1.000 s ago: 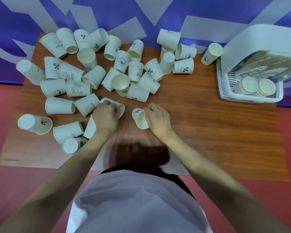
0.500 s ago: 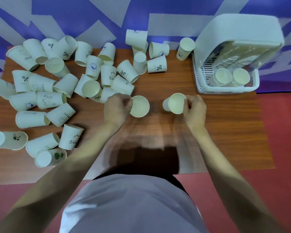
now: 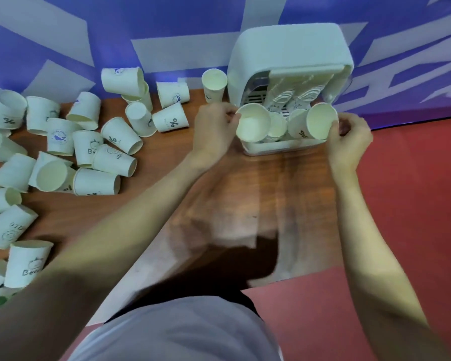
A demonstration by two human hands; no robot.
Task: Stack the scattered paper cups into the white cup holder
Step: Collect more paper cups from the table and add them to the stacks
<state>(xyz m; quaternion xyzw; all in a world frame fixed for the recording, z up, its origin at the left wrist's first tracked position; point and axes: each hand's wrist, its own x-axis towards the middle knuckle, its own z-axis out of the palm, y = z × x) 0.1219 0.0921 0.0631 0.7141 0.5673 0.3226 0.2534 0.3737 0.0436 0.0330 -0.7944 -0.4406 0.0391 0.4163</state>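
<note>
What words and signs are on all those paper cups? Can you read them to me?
"%" on a lying cup near the left hand.
"%" on the far-left cup.
"HELLO", upside down, on a lower-left cup.
"Bea", rest hidden, on the upright cup.
"Be", cut off, on a middle cup.
Other prints are too blurred.

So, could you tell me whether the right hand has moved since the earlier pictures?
Yes. The right hand, gripping a paper cup, has gone from mid-table up to the front of the white cup holder.

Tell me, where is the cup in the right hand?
In the head view, the cup is held by the right hand at the front right of the white cup holder, beside the stacked cups.
</note>
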